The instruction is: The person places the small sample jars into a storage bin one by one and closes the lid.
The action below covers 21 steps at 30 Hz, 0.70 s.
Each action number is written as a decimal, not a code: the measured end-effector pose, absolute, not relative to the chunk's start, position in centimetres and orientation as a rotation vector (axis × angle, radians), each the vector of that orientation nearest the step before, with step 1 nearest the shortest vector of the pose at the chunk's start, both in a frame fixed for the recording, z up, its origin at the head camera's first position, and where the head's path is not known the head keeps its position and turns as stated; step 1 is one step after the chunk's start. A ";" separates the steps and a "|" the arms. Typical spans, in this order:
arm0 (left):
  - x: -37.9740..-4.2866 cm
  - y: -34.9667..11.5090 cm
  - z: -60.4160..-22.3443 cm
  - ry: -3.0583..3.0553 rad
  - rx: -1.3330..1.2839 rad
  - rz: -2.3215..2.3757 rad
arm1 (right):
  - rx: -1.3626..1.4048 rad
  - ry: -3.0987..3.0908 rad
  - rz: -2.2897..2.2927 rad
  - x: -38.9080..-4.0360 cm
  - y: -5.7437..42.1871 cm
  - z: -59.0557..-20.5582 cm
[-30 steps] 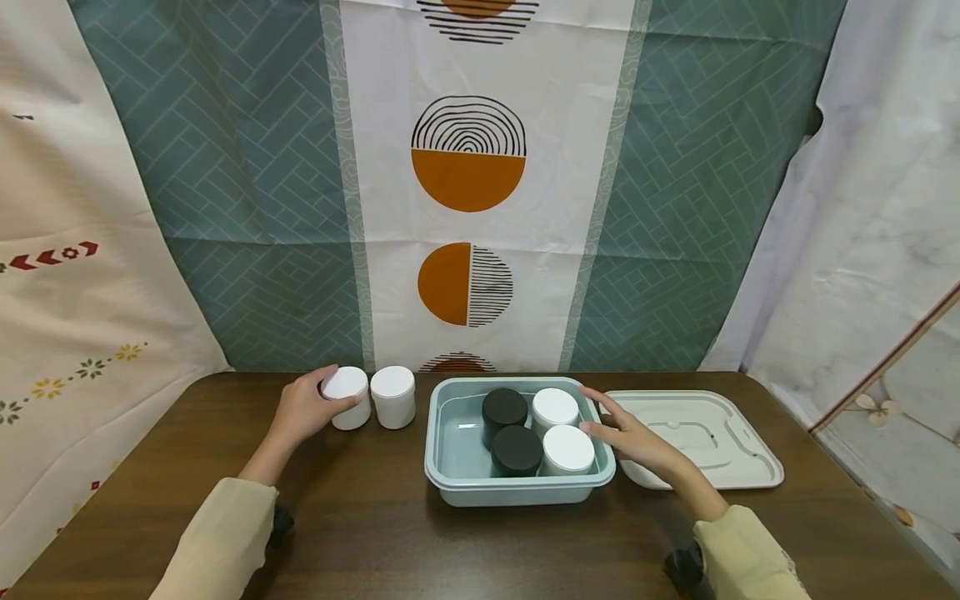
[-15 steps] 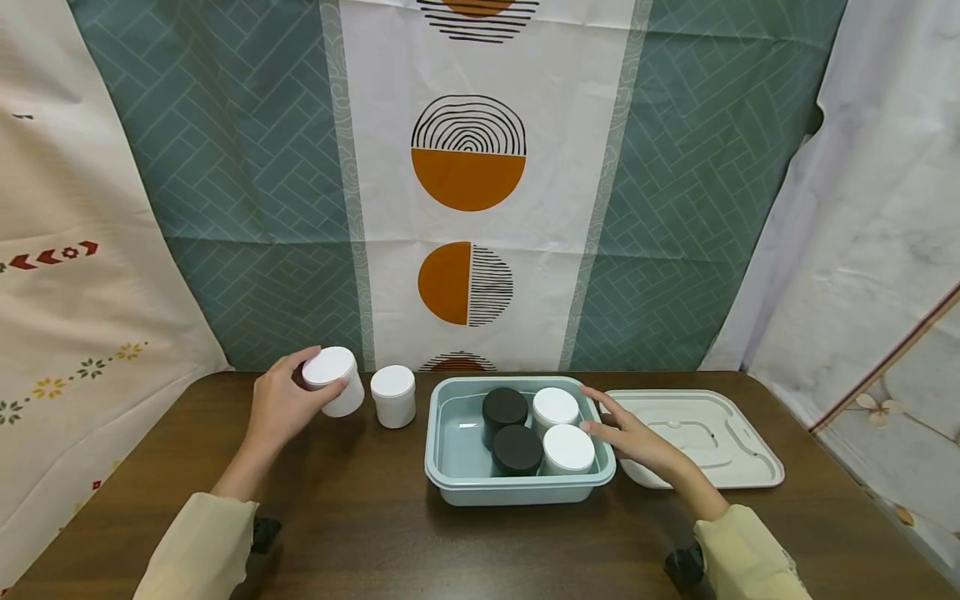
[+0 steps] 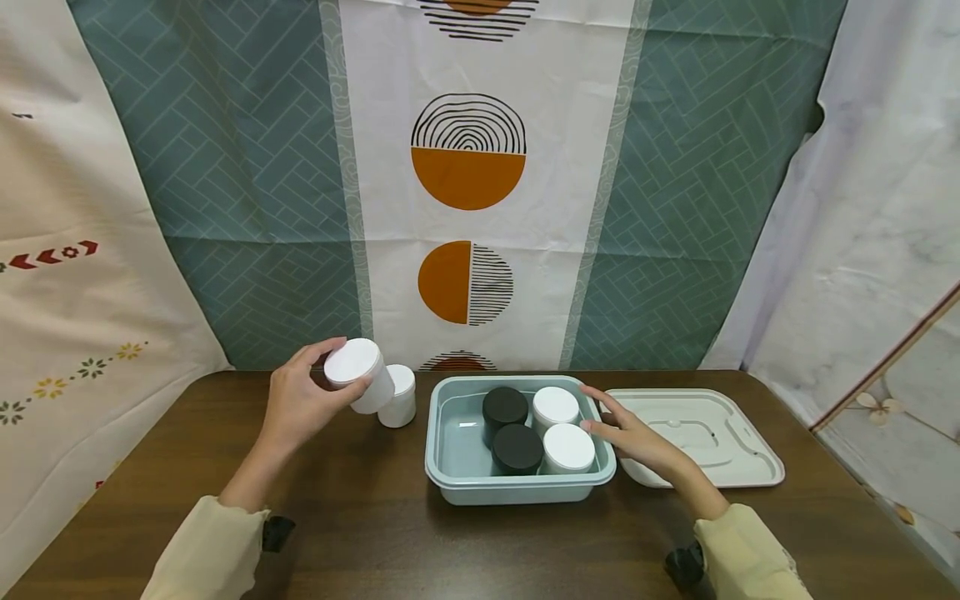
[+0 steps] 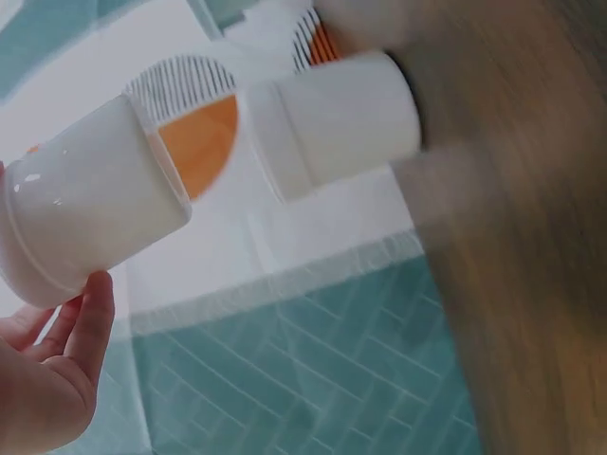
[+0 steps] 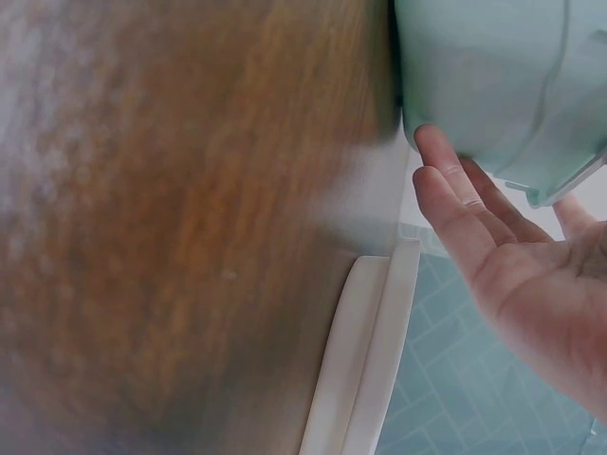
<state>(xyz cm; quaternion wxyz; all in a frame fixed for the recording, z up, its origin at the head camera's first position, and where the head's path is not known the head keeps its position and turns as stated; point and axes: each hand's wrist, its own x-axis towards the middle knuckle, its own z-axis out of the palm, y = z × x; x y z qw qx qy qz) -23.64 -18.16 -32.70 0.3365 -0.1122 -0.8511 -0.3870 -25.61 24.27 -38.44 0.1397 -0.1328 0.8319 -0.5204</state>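
Note:
My left hand (image 3: 300, 406) grips a white lidded jar (image 3: 363, 375) between thumb and fingers, holding it tilted above the table. Just right of it stands a second white jar (image 3: 402, 397), partly covered by the held one in the head view. In the left wrist view the held jar (image 4: 100, 194) and the standing jar (image 4: 341, 118) are apart. My right hand (image 3: 637, 437) rests at the right rim of a pale blue plastic box (image 3: 517, 495), its fingers extended along the outer wall. Inside the box are two black-lidded jars (image 3: 517, 450) and two white jars (image 3: 567, 448).
A white box lid (image 3: 705, 442) lies flat on the brown wooden table (image 3: 375, 533), right of the box and partly behind my right hand. The box's left part shows its bare floor. A patterned curtain (image 3: 480, 225) hangs behind the table.
My left hand has lifted the white jar off the table, first drawing it left, then bringing it back right in front of the second jar. The right hand and box have stayed put.

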 end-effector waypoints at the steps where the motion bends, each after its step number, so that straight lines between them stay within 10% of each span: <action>1: -23.6 -17.9 -32.6 -2.219 -0.307 -1.013 | -0.382 2.404 -1.506 -25.6 24.3 -38.4; 21: -22.7 -11.4 -32.9 -2.257 -0.649 -1.177 | -0.373 2.407 -1.495 -25.8 24.3 -38.5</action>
